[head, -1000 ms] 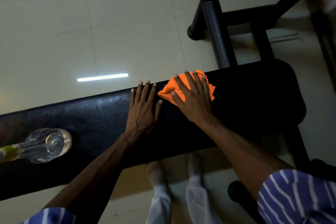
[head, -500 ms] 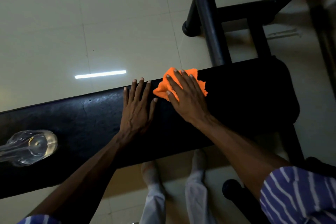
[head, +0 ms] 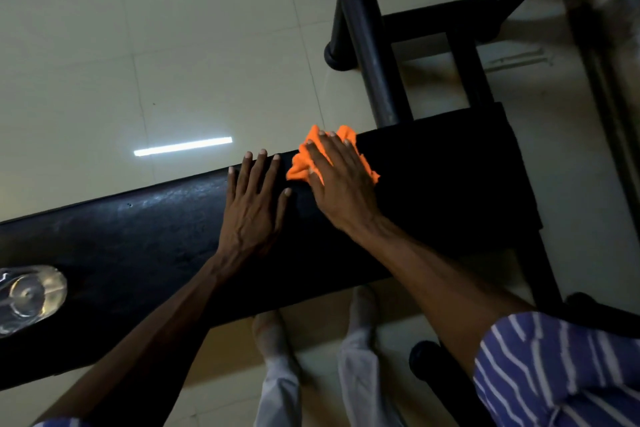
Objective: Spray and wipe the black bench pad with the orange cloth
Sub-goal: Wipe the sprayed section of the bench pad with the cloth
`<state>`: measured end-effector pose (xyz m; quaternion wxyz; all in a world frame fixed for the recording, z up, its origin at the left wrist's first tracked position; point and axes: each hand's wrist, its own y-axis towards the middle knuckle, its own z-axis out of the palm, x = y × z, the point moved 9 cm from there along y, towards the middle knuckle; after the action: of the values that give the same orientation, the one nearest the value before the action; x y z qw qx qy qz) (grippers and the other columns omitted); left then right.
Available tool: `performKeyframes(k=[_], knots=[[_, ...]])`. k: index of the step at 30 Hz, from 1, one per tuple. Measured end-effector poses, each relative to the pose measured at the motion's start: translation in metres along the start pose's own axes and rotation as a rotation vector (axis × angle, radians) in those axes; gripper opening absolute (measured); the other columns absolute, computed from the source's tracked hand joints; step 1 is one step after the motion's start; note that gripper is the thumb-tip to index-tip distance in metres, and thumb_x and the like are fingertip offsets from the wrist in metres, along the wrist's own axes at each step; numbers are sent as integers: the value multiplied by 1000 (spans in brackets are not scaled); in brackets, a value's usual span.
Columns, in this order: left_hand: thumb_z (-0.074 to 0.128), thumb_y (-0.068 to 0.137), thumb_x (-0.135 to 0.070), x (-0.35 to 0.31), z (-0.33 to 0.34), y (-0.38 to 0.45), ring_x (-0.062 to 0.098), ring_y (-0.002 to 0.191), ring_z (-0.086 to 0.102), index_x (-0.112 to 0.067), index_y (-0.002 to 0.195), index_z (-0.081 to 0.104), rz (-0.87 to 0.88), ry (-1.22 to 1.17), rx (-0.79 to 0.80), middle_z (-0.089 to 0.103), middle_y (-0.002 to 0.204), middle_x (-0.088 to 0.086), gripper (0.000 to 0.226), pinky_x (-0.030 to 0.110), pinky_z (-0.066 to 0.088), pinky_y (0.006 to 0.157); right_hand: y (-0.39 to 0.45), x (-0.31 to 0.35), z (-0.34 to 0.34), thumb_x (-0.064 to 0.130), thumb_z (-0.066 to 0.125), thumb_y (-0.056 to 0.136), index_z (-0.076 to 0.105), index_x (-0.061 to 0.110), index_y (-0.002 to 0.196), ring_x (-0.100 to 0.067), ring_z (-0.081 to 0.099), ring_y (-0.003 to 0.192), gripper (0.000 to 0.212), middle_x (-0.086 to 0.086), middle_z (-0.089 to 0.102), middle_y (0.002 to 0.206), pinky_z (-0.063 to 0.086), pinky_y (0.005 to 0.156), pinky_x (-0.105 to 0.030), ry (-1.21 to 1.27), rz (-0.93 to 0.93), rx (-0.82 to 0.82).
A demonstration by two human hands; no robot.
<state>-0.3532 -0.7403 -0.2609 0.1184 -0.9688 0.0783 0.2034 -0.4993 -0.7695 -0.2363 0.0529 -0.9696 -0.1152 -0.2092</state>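
Note:
The long black bench pad (head: 145, 246) runs across the view from lower left to upper right. My right hand (head: 341, 187) lies flat with straight fingers on the crumpled orange cloth (head: 300, 166), pressing it onto the pad's far edge. Beside it to the left, my left hand (head: 254, 204) rests flat on the pad, fingers spread, holding nothing. A clear spray bottle (head: 29, 298) lies on the pad at the far left, partly cut off by the frame.
A black metal frame with upright posts (head: 374, 59) stands behind the pad's right end. The floor is pale tile (head: 173, 45) with a bright light reflection. My legs and feet (head: 277, 343) show under the pad's near edge.
My right hand has slid the orange cloth toward the pad's far edge and slightly left. My left hand stays flat on the pad.

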Motion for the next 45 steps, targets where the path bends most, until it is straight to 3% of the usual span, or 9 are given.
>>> performKeyframes(k=[4,9,14,21,25,29,33,37,45], knots=[[25,104,-48,-16,4,6,33,161,12,-13,161,34,28,13,22,23,171,12,67,54,9,130,-3,-44,-21,14,63,101,54,-3,148,-46,47,147,51,-29,47,158,35,125,-57,-93,-114,30],[31,106,-44,-34,7,15,30,162,7,-14,162,30,30,-9,13,19,172,11,64,54,8,131,-5,-155,-69,17,43,111,37,-3,159,-42,26,160,52,-27,27,170,13,134,-51,-145,193,20],[29,107,-45,-54,10,23,29,162,6,-14,163,28,44,-9,6,18,173,10,63,52,7,132,7,-176,-86,17,38,111,46,1,153,-39,31,156,46,-21,38,165,14,132,-52,-75,367,-28],[33,106,-44,-90,26,37,32,161,13,-15,161,33,92,-24,23,24,171,11,62,54,12,130,-13,-114,-70,21,50,105,49,10,155,-34,32,158,51,-16,39,167,15,134,-50,-86,19,17],[27,105,-48,-117,37,45,32,161,15,-14,160,34,145,-24,43,25,171,11,65,54,13,130,-18,-135,-79,11,52,101,54,-2,149,-43,44,150,49,-27,47,159,32,128,-56,-214,-148,16],[29,107,-46,-134,44,53,30,162,10,-16,162,29,151,-24,48,22,172,9,63,53,12,131,-13,-226,-112,6,46,104,53,-2,148,-45,46,147,45,-28,50,155,23,130,-56,-246,111,-9],[28,107,-47,-142,49,58,28,162,6,-18,163,25,147,-19,65,18,173,7,63,52,9,131,-28,-281,-145,3,50,101,64,-6,129,-49,61,126,33,-27,67,131,34,119,-60,-142,359,-166],[30,106,-46,-149,49,59,28,162,7,-16,164,25,121,-18,59,18,173,9,65,51,8,131,-47,-254,-123,16,45,109,44,1,156,-35,35,157,49,-20,41,166,17,132,-44,31,407,-139],[41,109,-40,-152,50,59,28,162,5,-16,164,23,120,9,65,15,174,10,63,50,5,132,-72,-220,-108,48,54,107,32,11,164,-25,15,165,72,-10,20,176,13,135,-44,18,222,-67]])
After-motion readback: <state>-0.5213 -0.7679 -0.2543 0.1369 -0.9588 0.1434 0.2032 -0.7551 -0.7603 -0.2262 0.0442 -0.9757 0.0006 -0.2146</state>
